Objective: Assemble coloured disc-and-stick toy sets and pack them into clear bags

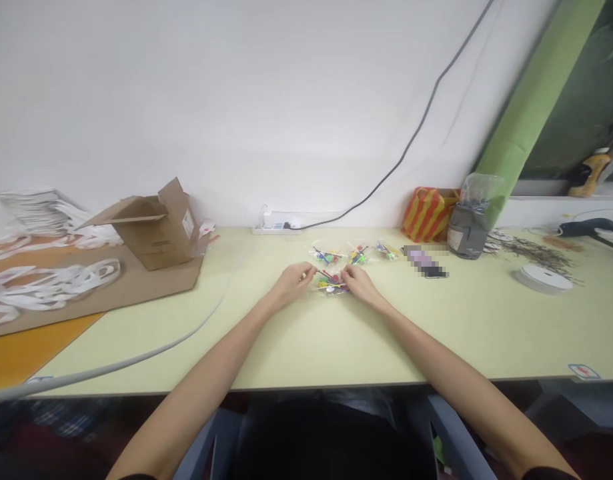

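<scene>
A clear plastic bag of small colourful pieces (pixel 330 283) lies on the pale table between my hands. My left hand (pixel 295 279) is closed, its fingertips pinching the upper left edge of this bag. On the opposite side my right hand (pixel 359 283) is closed on the right edge. The pieces inside are red, blue, yellow, green and white, too small to name. Just beyond the hands lie more such clear bags: a left one (pixel 327 255), a middle one (pixel 358 254) and a right one (pixel 385 250).
An open cardboard box (pixel 159 240) stands at left beside white ribbon (pixel 61 283). A power strip (pixel 276 223) sits against the wall. Rightward are a blurred phone-like object (pixel 423 261), a striped bag (pixel 426 213), a grey container (pixel 467 230) and a white spool (pixel 543 279). A grey cable (pixel 151 357) crosses the left side.
</scene>
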Action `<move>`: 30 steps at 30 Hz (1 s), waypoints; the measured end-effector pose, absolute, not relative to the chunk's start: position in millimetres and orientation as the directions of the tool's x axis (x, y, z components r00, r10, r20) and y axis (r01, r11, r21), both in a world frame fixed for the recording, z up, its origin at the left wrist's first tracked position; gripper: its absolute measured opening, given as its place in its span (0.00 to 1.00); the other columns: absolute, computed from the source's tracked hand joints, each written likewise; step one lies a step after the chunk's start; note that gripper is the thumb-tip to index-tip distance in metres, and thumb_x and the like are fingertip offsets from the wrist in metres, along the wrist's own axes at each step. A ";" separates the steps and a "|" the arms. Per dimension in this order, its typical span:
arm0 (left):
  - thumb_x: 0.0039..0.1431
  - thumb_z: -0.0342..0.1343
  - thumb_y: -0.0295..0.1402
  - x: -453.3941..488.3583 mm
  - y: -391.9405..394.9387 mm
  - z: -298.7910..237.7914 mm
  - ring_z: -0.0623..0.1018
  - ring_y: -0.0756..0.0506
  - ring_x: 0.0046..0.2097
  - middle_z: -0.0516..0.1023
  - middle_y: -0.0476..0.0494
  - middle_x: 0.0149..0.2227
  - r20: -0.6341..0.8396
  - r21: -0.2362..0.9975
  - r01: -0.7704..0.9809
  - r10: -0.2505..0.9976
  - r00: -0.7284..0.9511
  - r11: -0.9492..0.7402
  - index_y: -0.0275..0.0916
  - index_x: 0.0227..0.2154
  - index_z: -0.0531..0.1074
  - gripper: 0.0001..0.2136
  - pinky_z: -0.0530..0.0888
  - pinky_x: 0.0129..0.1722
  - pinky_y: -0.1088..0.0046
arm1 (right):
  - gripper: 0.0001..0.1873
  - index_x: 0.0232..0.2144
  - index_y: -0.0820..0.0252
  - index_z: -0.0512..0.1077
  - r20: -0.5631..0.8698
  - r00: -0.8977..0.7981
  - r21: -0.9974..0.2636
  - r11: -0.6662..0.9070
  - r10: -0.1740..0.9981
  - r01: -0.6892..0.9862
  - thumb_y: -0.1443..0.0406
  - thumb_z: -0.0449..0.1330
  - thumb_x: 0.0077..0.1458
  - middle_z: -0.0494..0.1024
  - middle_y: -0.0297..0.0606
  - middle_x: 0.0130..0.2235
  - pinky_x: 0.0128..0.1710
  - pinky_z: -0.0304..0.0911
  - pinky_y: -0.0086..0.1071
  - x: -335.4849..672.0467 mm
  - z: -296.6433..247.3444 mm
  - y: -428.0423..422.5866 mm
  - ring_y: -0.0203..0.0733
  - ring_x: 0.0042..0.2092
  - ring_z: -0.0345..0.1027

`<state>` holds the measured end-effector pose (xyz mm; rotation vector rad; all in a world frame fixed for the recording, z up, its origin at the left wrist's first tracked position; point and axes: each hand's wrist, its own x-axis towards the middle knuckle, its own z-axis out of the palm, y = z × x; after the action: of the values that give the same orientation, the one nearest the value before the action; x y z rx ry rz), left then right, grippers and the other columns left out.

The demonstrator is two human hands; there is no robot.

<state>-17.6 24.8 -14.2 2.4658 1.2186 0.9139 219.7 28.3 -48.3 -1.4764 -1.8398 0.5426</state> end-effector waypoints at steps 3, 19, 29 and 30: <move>0.66 0.44 0.35 -28.0 30.6 -13.1 0.74 0.46 0.34 0.79 0.43 0.34 0.440 0.442 0.710 0.822 0.361 -0.548 0.39 0.33 0.76 0.15 0.67 0.35 0.71 | 0.11 0.28 0.57 0.66 0.250 -0.084 -0.747 0.247 0.965 0.617 0.62 0.48 0.61 0.78 0.38 0.31 0.32 0.57 0.30 221.5 -50.9 30.5 0.42 0.34 0.70; 0.61 0.48 0.32 -36.7 35.3 -21.3 0.74 0.44 0.31 0.78 0.43 0.29 0.282 0.284 0.856 0.891 0.356 -0.432 0.40 0.29 0.75 0.11 0.58 0.31 0.70 | 0.12 0.24 0.58 0.66 0.301 -0.059 -0.917 0.305 0.952 0.257 0.57 0.57 0.52 0.74 0.35 0.24 0.31 0.59 0.32 222.4 -33.1 28.5 0.38 0.28 0.65; 0.62 0.47 0.34 -38.1 36.2 -22.5 0.73 0.43 0.30 0.77 0.43 0.27 0.292 0.294 0.843 0.882 0.370 -0.451 0.42 0.28 0.74 0.11 0.59 0.30 0.70 | 0.13 0.27 0.58 0.67 0.398 -0.093 -0.868 0.407 0.913 0.284 0.56 0.56 0.57 0.74 0.35 0.27 0.34 0.60 0.33 221.9 -14.0 19.5 0.40 0.32 0.67; 0.62 0.48 0.34 -38.5 36.6 -23.0 0.73 0.43 0.30 0.76 0.44 0.27 0.295 0.297 0.840 0.880 0.371 -0.454 0.42 0.28 0.73 0.11 0.59 0.30 0.70 | 0.13 0.27 0.58 0.67 0.431 -0.110 -0.845 0.443 0.896 0.299 0.56 0.56 0.58 0.74 0.35 0.27 0.35 0.60 0.32 221.9 -8.7 19.0 0.40 0.32 0.67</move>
<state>-38.5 36.6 -23.0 2.5204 1.5869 0.6366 221.9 19.0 -8.7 -1.0545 -1.6502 0.7143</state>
